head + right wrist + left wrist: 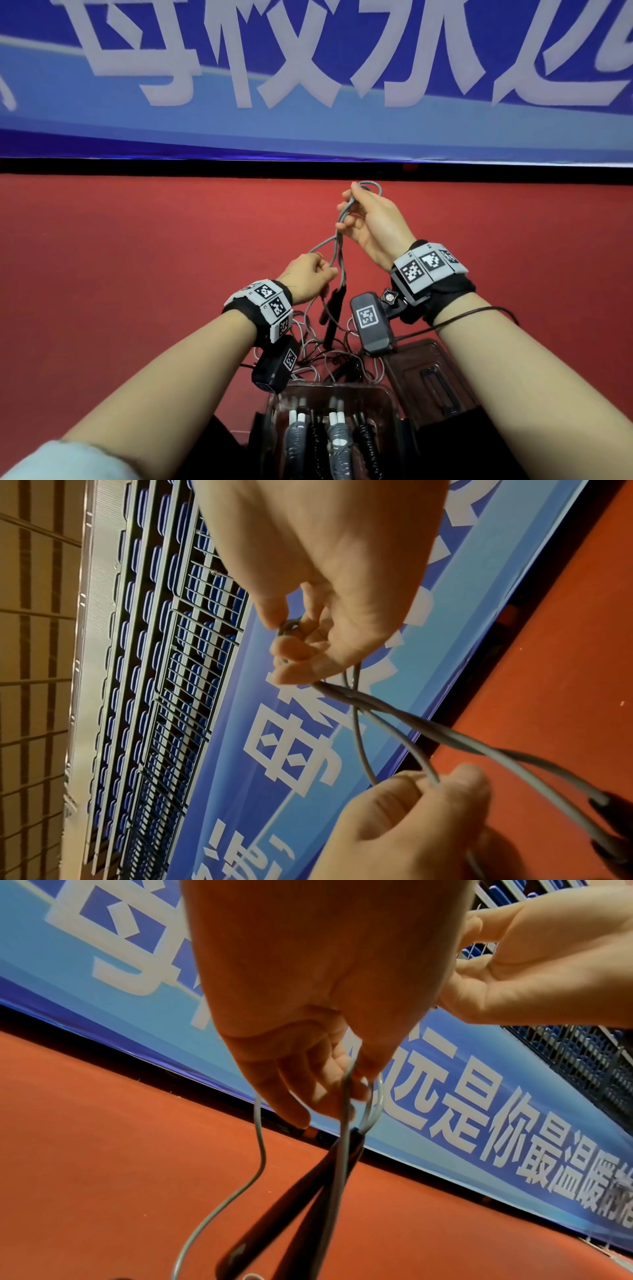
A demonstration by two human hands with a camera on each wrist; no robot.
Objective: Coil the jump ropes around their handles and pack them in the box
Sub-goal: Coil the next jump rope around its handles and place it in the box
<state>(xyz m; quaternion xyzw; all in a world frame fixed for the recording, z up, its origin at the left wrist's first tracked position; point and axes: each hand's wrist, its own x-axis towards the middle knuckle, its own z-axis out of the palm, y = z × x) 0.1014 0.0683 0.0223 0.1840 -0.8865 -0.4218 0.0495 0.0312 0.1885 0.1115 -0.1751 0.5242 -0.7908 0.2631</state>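
Observation:
A grey jump rope (337,240) stretches between both hands above the red floor. My right hand (346,212), raised higher, grips a bundle of folded rope loops (291,631) in its curled fingers. Lower down, my left hand (330,272) pinches the rope strands (347,1104) just above the two black handles (334,308), which hang side by side beneath it (308,1199). The clear plastic box (274,407) stands at the bottom centre and holds several coiled ropes with grey and black handles (337,435).
Loose tangled ropes (329,358) lie on the red floor (137,257) just beyond the box. The box's clear lid (431,377) lies to its right. A blue banner (308,130) with white characters runs along the far edge.

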